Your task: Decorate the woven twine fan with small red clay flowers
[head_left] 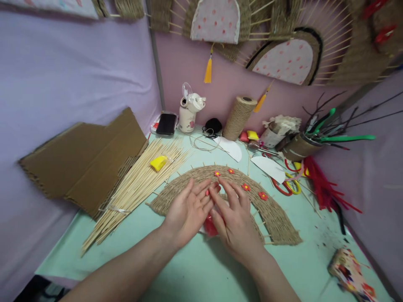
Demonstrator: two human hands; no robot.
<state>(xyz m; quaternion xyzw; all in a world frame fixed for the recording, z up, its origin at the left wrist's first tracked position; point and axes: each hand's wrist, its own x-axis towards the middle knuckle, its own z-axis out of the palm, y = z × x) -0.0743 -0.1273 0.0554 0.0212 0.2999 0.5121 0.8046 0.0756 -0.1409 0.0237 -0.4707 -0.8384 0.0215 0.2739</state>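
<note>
Both my hands hover over a half-ring of woven jute [277, 222] lying flat on the mint-green table [176, 260]. Several small red flowers [246, 187] sit along its arch. The fingertips of my left hand [189, 209] and my right hand [234, 220] meet on a small red piece [207, 193], which they pinch between them. Under my palms lies a red lump in clear plastic [210, 227], partly hidden.
A bundle of bamboo sticks [135, 184] with a yellow lump [158, 162] lies at the left, beside cardboard [85, 159]. At the back stand a phone [166, 124], a cup [188, 113] and a jute spool [238, 117]. Red scissors [283, 186], red pipe cleaners [324, 188] and a tool pot [299, 147] are at the right.
</note>
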